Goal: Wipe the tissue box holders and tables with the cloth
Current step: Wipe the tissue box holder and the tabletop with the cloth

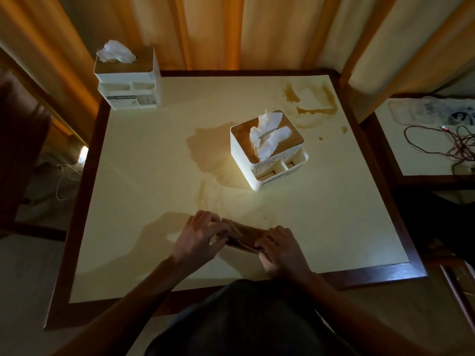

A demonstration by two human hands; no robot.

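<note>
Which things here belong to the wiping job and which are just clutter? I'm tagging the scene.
Job: cloth, held by both hands; near holder; far holder; table; brown stains.
Clutter: cables, side table, curtains.

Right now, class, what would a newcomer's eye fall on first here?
Both hands, left and right, grip a brown cloth at the table's near edge. A white tissue holder stands mid-table beside a brown spill. A second holder sits at the far left corner.
</note>
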